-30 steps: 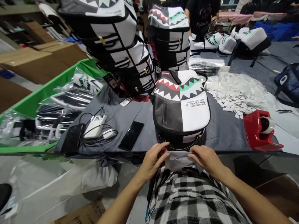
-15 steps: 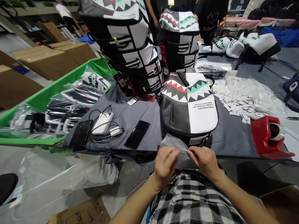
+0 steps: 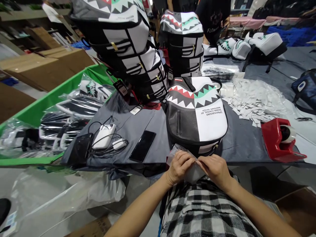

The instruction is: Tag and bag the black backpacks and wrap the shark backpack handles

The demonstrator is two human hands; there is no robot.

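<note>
A translucent plastic bag (image 3: 193, 174) hangs between my hands, just off the table's front edge. My left hand (image 3: 179, 166) grips it with curled fingers, and my right hand (image 3: 215, 168) pinches its edge close beside. The fingertips of both hands nearly meet. Right behind them lies a black-and-white backpack (image 3: 197, 115) with a red and green shark-tooth print, its front pocket facing up. Whether anything is inside the plastic bag I cannot tell.
Stacked backpacks (image 3: 128, 46) rise at the back left. A phone (image 3: 142, 146) and a white power bank with cables (image 3: 104, 136) lie left. On the right are a red tape dispenser (image 3: 274, 140) and white paper slips (image 3: 247, 110). A green-sided bin (image 3: 71, 79) holds bagged goods.
My left hand has moved in toward my right hand and now grips the plastic bag near it. The view has shifted slightly, and the backpack stays in place.
</note>
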